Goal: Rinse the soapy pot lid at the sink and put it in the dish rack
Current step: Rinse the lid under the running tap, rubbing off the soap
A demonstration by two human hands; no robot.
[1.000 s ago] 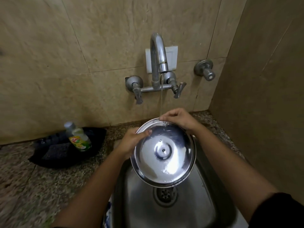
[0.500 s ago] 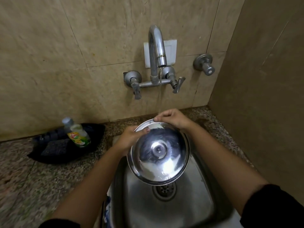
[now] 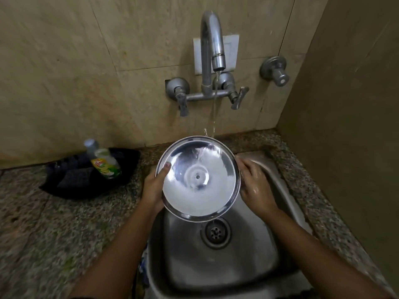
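A round steel pot lid (image 3: 197, 178) is held tilted over the steel sink (image 3: 218, 262), its hollow inner side facing me. Water runs from the wall tap (image 3: 212, 46) and strikes the lid's far rim, spreading over the inside. My left hand (image 3: 154, 186) grips the lid's left edge, thumb on the inner face. My right hand (image 3: 254, 184) is wet and lies against the lid's right edge, its fingers behind the rim. No dish rack is in view.
A black tray (image 3: 86, 175) on the speckled stone counter (image 3: 54, 229) to the left holds a green-labelled soap bottle (image 3: 105, 162) and dark scrub pads. The drain (image 3: 215, 231) sits below the lid. A second valve (image 3: 275, 70) and a side wall stand to the right.
The lid has been turned over: its knob side faced me before, its inner side faces me now. My right hand has moved from the far rim to the right edge.
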